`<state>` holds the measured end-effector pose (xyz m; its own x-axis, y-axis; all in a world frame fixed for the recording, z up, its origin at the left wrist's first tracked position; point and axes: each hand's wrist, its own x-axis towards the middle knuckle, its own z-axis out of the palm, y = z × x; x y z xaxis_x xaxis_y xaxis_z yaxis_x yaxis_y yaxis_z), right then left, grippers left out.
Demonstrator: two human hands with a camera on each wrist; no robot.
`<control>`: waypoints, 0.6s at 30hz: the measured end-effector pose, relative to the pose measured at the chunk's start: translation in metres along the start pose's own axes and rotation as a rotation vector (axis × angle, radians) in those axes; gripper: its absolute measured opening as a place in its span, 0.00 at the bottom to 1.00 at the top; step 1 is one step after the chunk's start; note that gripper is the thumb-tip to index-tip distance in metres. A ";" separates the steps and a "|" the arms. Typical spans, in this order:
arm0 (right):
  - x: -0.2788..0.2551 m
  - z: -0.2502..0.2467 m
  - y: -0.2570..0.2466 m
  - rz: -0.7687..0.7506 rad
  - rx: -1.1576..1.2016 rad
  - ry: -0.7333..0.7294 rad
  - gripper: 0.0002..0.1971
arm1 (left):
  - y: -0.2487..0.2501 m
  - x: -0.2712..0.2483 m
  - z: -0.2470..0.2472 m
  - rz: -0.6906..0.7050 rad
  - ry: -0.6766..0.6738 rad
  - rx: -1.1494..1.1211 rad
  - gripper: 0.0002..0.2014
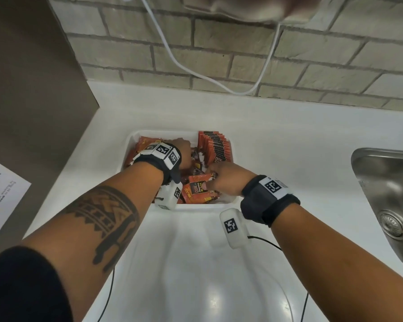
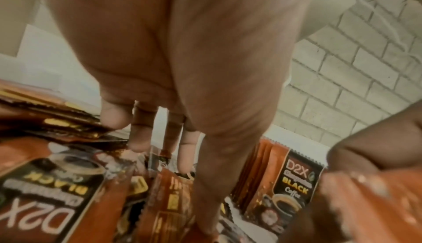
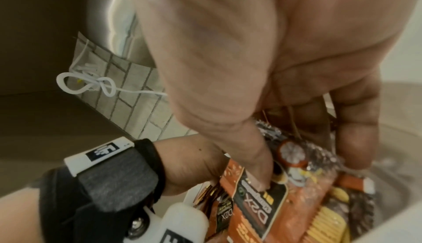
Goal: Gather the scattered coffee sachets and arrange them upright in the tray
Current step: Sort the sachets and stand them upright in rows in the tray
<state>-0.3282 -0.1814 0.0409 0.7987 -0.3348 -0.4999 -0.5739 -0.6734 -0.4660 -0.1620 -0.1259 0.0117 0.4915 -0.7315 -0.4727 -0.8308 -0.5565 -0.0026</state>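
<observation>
Both forearms extend forward and converge toward the centre of the head view. The left forearm carries a dark banded tattoo and a black sleeve at the elbow end; a black strap with white marker blocks encircles the left wrist. The left hand (image 1: 183, 154) is angled palm-down, fingers (image 2: 141, 135) extended downward and slightly spread, thumb stretched long and straight. The right wrist carries a matching black strap with marker blocks. The right hand (image 1: 226, 180) sits nearer the body, just beside the left hand, its fingers (image 3: 356, 138) curled downward and the thumb tip pressed down opposite them.
</observation>
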 end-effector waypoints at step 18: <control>0.009 -0.003 -0.012 -0.029 -0.050 -0.098 0.21 | -0.012 -0.005 -0.012 0.071 -0.060 -0.067 0.20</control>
<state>-0.3136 -0.1782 0.0448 0.7919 -0.2507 -0.5568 -0.5394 -0.7145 -0.4455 -0.1513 -0.1204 0.0247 0.4138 -0.7459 -0.5219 -0.8427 -0.5307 0.0903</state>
